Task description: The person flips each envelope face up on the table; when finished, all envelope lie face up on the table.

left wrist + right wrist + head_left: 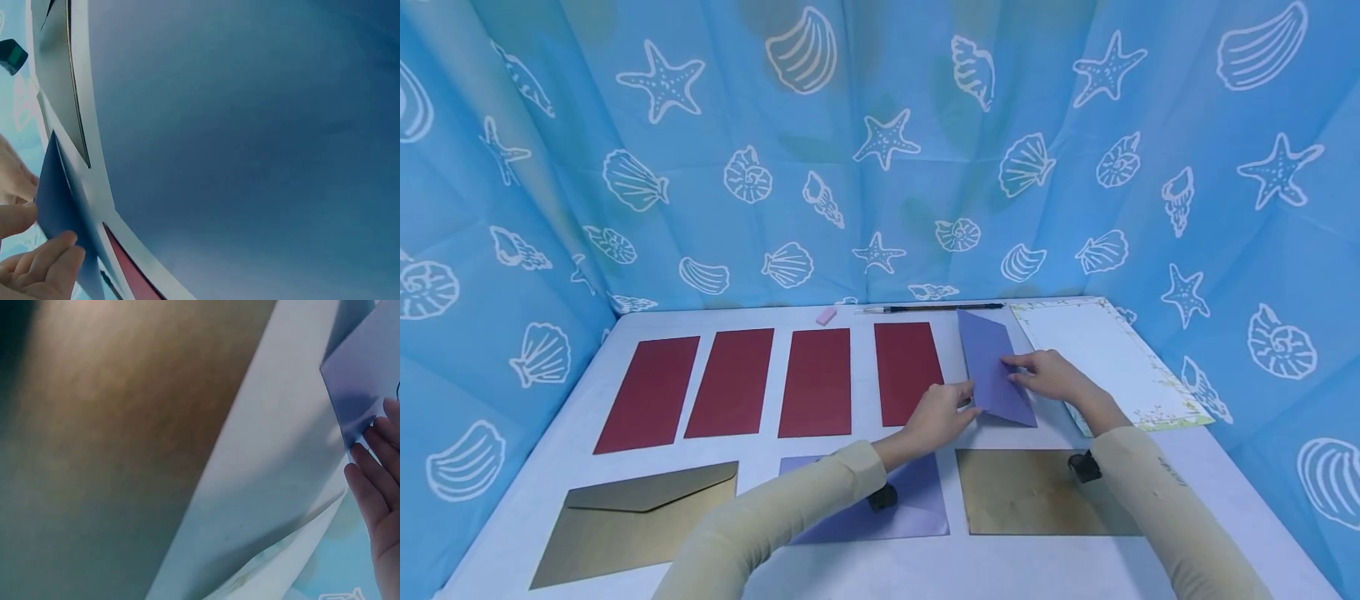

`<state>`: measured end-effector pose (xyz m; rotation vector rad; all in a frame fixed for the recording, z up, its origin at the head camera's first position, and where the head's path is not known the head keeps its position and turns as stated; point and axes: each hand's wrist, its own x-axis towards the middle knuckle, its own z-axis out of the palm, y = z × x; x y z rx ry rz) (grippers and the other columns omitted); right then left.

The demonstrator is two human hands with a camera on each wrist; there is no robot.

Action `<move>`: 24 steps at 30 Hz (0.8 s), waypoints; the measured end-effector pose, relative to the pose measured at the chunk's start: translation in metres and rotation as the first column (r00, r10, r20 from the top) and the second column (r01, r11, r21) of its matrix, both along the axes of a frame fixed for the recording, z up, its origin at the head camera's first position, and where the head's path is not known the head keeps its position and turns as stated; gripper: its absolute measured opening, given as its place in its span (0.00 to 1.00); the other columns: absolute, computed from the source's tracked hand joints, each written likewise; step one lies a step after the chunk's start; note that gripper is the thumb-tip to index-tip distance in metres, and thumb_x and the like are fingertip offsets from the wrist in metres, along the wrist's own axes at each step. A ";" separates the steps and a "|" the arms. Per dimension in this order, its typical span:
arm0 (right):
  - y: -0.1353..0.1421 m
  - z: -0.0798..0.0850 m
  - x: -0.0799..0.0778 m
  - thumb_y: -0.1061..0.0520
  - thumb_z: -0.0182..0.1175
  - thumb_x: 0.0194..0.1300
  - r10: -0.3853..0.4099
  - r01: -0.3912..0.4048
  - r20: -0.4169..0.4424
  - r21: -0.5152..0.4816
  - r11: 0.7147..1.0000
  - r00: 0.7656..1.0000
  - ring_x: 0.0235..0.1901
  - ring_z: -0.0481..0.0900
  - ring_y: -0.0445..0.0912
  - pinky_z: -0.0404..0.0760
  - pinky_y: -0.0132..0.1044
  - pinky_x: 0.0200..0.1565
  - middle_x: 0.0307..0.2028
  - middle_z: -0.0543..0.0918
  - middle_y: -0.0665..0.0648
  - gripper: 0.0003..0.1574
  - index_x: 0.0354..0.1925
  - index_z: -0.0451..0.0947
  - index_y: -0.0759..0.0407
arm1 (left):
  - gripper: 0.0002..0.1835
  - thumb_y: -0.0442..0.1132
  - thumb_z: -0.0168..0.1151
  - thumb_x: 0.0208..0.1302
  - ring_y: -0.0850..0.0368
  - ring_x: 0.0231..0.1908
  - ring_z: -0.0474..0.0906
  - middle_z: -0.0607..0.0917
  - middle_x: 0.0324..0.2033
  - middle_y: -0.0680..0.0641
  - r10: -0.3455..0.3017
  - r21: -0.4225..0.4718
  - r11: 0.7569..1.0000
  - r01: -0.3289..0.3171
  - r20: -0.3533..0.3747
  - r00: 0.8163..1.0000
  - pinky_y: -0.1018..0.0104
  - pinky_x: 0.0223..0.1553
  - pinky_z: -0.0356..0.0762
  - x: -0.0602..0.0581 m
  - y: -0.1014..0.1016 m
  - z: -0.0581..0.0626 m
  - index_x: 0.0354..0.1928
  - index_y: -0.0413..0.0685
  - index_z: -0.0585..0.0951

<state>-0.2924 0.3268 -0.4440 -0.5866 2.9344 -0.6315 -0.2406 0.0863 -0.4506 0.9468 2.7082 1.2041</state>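
A purple envelope (987,358) is held up off the table at a tilt between both hands. My left hand (934,415) pinches its lower left edge with thumb and fingers. At its right side my right hand (1054,375) pinches the edge between thumb and fingertips. The left wrist view shows the same envelope (59,200) edge-on, with a fold or gap along it. In the right wrist view the right fingers lie along the edge of the purple paper (365,381). Beneath the left forearm lies another purple envelope (917,508), partly hidden by the sleeve.
Several red envelopes (815,383) lie in a row to the left. A gold envelope with a flap (625,517) lies front left, another gold envelope (1015,500) front right. Floral-bordered paper (1097,350) sits at the right; a brush (932,308) and pink eraser (826,316) lie behind.
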 end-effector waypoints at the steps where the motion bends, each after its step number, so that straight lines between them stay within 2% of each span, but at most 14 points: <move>1: 0.001 0.000 0.000 0.59 0.58 0.68 0.000 0.000 -0.009 0.011 1.000 1.000 0.42 0.80 0.55 0.75 0.39 0.36 0.54 0.77 0.72 0.24 0.59 0.74 0.70 | 0.25 0.34 0.63 0.65 0.58 0.51 0.80 0.79 0.56 0.41 0.000 -0.014 1.000 0.000 0.001 1.000 0.76 0.46 0.77 -0.001 0.001 0.000 0.62 0.33 0.73; 4: 0.002 -0.001 0.000 0.58 0.60 0.67 -0.005 0.005 -0.022 0.018 1.000 1.000 0.41 0.81 0.55 0.74 0.39 0.34 0.53 0.78 0.72 0.25 0.57 0.74 0.72 | 0.17 0.33 0.64 0.64 0.63 0.40 0.83 0.85 0.45 0.41 0.000 -0.053 0.999 0.000 0.004 1.000 0.80 0.36 0.77 -0.004 0.005 -0.002 0.53 0.34 0.80; 7: 0.003 -0.002 -0.001 0.58 0.61 0.66 -0.002 0.003 -0.029 0.023 1.000 1.000 0.45 0.81 0.58 0.75 0.40 0.36 0.53 0.78 0.72 0.26 0.57 0.74 0.73 | 0.06 0.33 0.64 0.63 0.65 0.25 0.76 0.85 0.29 0.43 -0.001 -0.095 0.995 0.003 0.018 1.000 0.79 0.23 0.70 -0.007 0.009 -0.003 0.37 0.35 0.82; 8: 0.004 -0.003 -0.001 0.58 0.61 0.66 -0.007 0.008 -0.025 0.023 1.000 1.000 0.47 0.80 0.60 0.76 0.41 0.38 0.53 0.77 0.72 0.26 0.57 0.74 0.73 | 0.05 0.33 0.64 0.63 0.65 0.22 0.73 0.85 0.27 0.44 -0.001 -0.100 0.995 0.004 0.029 1.000 0.78 0.21 0.68 -0.007 0.010 -0.003 0.34 0.37 0.82; 10: 0.004 -0.005 -0.001 0.58 0.61 0.66 -0.019 0.020 -0.013 0.034 0.999 1.000 0.51 0.79 0.62 0.79 0.45 0.44 0.54 0.77 0.72 0.26 0.58 0.73 0.73 | 0.05 0.34 0.65 0.62 0.68 0.22 0.70 0.87 0.31 0.45 0.005 -0.112 0.994 0.000 0.046 0.999 0.79 0.21 0.66 -0.008 0.010 -0.003 0.35 0.37 0.82; 11: 0.003 -0.005 -0.001 0.58 0.61 0.66 -0.024 0.025 -0.006 0.035 0.999 1.000 0.53 0.77 0.64 0.79 0.48 0.47 0.55 0.76 0.72 0.27 0.58 0.72 0.73 | 0.05 0.34 0.64 0.62 0.67 0.20 0.69 0.86 0.29 0.45 0.001 -0.123 0.992 0.006 0.053 0.999 0.78 0.20 0.66 -0.008 0.010 -0.003 0.34 0.38 0.82; 13: 0.002 -0.006 -0.001 0.58 0.61 0.67 -0.047 0.046 0.016 0.043 0.998 0.999 0.56 0.73 0.65 0.76 0.53 0.53 0.56 0.75 0.72 0.28 0.60 0.71 0.72 | 0.07 0.34 0.64 0.62 0.65 0.22 0.73 0.87 0.34 0.44 0.004 -0.131 0.991 0.005 0.067 0.998 0.78 0.22 0.69 -0.007 0.008 -0.001 0.40 0.37 0.83; 15: 0.001 -0.006 0.000 0.58 0.61 0.67 -0.058 0.056 0.028 0.060 0.997 0.998 0.59 0.70 0.67 0.72 0.56 0.56 0.58 0.74 0.72 0.29 0.61 0.70 0.72 | 0.14 0.34 0.64 0.62 0.64 0.30 0.81 0.87 0.40 0.43 0.010 -0.142 0.990 0.001 0.077 0.997 0.78 0.29 0.75 -0.005 0.007 -0.001 0.48 0.35 0.82; 17: 0.000 -0.007 0.001 0.58 0.61 0.67 -0.061 0.059 0.031 0.071 0.996 0.998 0.60 0.68 0.67 0.71 0.57 0.58 0.58 0.73 0.72 0.29 0.62 0.70 0.71 | 0.19 0.34 0.64 0.62 0.60 0.40 0.84 0.86 0.45 0.42 0.013 -0.146 0.989 -0.001 0.083 0.996 0.76 0.37 0.79 -0.004 0.005 0.000 0.54 0.34 0.79; 20: -0.002 -0.006 0.006 0.58 0.61 0.67 -0.051 0.051 0.001 0.079 0.996 0.999 0.59 0.69 0.67 0.71 0.57 0.58 0.58 0.74 0.71 0.29 0.61 0.70 0.71 | 0.24 0.34 0.63 0.63 0.57 0.52 0.79 0.82 0.53 0.43 0.005 -0.124 0.992 0.007 0.094 0.996 0.72 0.48 0.78 -0.003 0.003 0.000 0.60 0.34 0.75; 24: -0.002 -0.002 0.015 0.59 0.61 0.66 -0.012 0.014 -0.082 0.032 0.999 0.997 0.56 0.73 0.67 0.73 0.57 0.55 0.55 0.77 0.71 0.26 0.59 0.73 0.72 | 0.23 0.35 0.62 0.64 0.61 0.52 0.79 0.82 0.53 0.46 -0.051 -0.112 0.992 0.062 0.097 0.994 0.75 0.49 0.76 -0.003 0.001 0.000 0.61 0.38 0.76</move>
